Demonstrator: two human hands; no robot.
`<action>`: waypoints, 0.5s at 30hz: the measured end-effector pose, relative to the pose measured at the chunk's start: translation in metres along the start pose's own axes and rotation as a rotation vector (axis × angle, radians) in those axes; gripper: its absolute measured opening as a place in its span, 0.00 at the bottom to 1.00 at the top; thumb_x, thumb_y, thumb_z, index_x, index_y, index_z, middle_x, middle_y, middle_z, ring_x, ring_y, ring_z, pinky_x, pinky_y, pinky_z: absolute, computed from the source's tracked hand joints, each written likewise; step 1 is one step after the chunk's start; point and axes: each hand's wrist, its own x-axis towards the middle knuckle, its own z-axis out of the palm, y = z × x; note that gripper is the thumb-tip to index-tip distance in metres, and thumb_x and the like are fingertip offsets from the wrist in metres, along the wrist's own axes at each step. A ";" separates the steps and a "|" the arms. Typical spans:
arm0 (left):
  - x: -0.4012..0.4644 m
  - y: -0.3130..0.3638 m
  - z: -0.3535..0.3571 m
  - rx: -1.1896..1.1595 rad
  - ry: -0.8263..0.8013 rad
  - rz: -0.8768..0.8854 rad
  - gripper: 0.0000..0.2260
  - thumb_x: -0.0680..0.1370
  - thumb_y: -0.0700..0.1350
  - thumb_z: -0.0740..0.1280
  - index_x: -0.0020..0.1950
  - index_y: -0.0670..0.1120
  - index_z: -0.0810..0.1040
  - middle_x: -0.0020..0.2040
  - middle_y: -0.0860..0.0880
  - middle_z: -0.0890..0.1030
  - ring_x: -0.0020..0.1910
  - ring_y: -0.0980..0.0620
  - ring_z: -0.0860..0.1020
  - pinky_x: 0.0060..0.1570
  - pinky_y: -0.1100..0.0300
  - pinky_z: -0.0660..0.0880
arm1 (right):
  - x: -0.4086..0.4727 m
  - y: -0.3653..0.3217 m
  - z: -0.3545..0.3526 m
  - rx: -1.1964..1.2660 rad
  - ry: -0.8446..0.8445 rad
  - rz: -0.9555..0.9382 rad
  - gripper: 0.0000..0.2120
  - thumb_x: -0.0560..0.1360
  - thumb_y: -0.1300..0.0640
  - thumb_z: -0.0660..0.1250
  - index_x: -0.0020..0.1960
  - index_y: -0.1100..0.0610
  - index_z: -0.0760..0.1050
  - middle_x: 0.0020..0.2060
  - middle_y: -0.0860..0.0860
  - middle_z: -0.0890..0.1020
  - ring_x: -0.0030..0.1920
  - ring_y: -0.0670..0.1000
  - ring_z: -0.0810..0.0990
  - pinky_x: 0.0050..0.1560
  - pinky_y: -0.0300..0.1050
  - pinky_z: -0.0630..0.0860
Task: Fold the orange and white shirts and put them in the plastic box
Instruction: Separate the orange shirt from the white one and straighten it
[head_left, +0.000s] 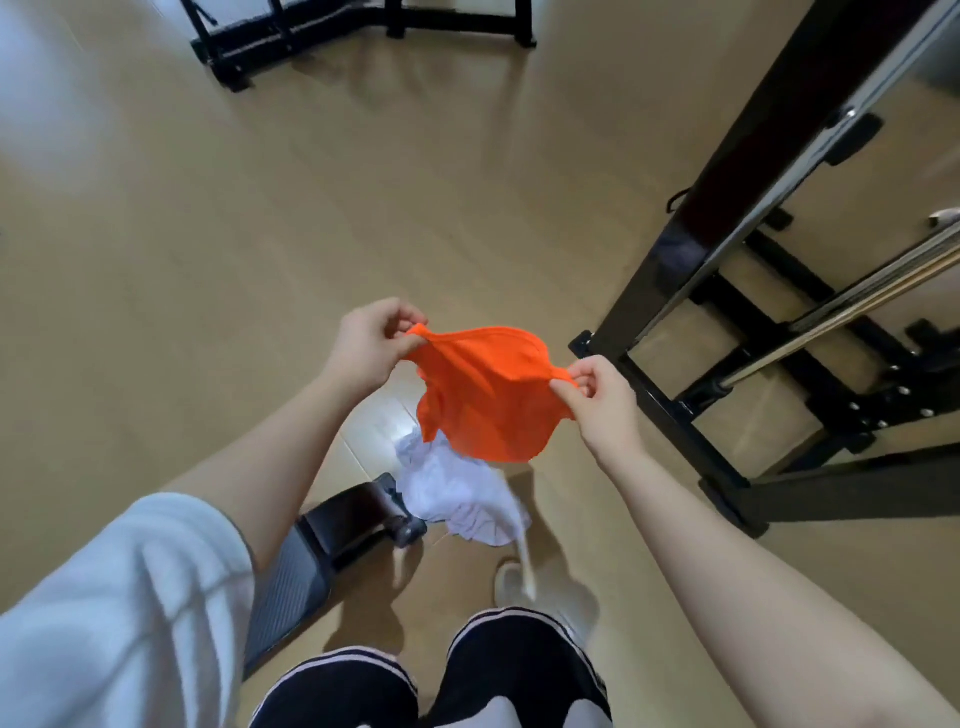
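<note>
Orange shirt (485, 392) up in the air, held out in front of the person at about waist height, above the floor (208, 234). From the head camera: the left hand (371, 345) pinches one top corner between thumb and fingers, and the right hand (600, 400) pinches the other, so the cloth hangs slack between them. It looks thin and very light, soft, sagging into folds with no stiffness at all; a grip at the shoulders or along the top edge, as here, seems the sensible place, since anywhere lower would let it bunch. Bright, plain orange, no print that I can make out. Below it lies the white shirt (457, 493), crumpled in a heap on the floor, just beside a dark chair (332, 530). Black metal frame (727, 234) stands off to the right. No plastic box in view.
</note>
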 end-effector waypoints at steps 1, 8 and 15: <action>-0.006 -0.011 -0.012 0.115 -0.041 0.040 0.07 0.72 0.32 0.69 0.48 0.38 0.79 0.36 0.47 0.77 0.31 0.61 0.75 0.34 0.75 0.69 | -0.011 0.003 0.013 -0.021 -0.023 0.020 0.13 0.71 0.64 0.69 0.36 0.50 0.69 0.29 0.48 0.70 0.32 0.48 0.68 0.37 0.43 0.69; -0.054 -0.143 -0.094 0.679 -0.323 0.167 0.07 0.76 0.39 0.65 0.51 0.43 0.81 0.48 0.41 0.83 0.49 0.41 0.79 0.48 0.54 0.72 | -0.123 0.046 0.142 -0.177 -0.114 0.131 0.14 0.69 0.66 0.70 0.37 0.51 0.69 0.30 0.46 0.70 0.30 0.44 0.67 0.33 0.32 0.64; -0.118 -0.274 -0.146 0.892 -0.403 0.022 0.14 0.73 0.33 0.61 0.55 0.43 0.77 0.52 0.44 0.78 0.52 0.44 0.75 0.43 0.63 0.67 | -0.230 0.093 0.277 -0.315 -0.283 0.239 0.12 0.69 0.68 0.67 0.38 0.52 0.73 0.31 0.42 0.71 0.37 0.48 0.70 0.35 0.33 0.65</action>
